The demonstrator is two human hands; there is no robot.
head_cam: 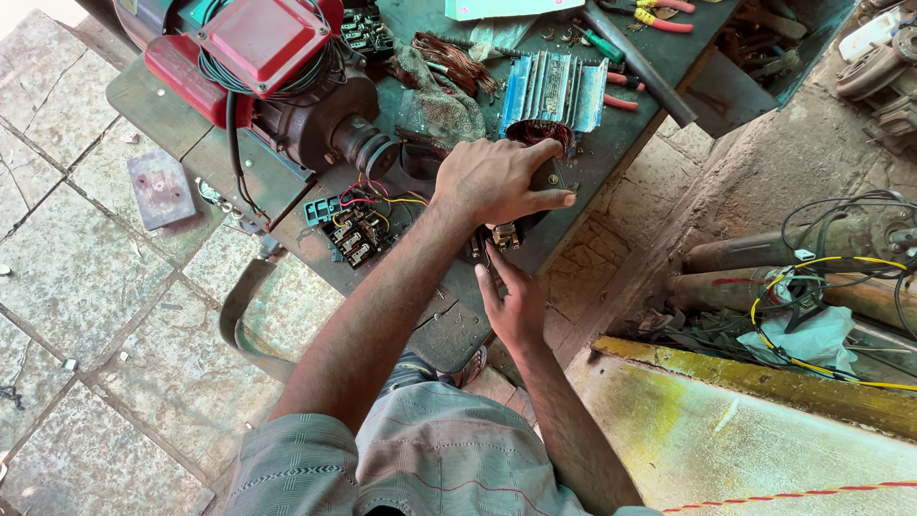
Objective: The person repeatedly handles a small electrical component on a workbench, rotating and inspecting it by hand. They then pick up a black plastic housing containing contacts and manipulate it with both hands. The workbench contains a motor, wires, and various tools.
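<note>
Gripping the small black switch block with brass contacts (506, 234) from above, your left hand (497, 182) has its fingers curled over the top of it, while your right hand (511, 301) comes up from below with fingers extended, fingertips touching the block's lower edge; whether they pinch anything I cannot tell. The block sits near the front edge of the dark green metal workbench (583, 162), so a slip could tip it off onto the stone floor. Its thin terminals look easy to bend if you squeeze unevenly (your left palm hides most of it). Just beside your left wrist lies a teal terminal board with red, yellow and black wires (353, 225); a loose wire could snag your forearm. Behind your knuckles stands a blue finned motor housing with copper windings (554, 96), and further left a red and grey electric motor (277, 67). Pliers with red handles (659, 17) lie at the back. The floor is cracked stone slabs (86, 287), outdoors in strong sun.
</note>
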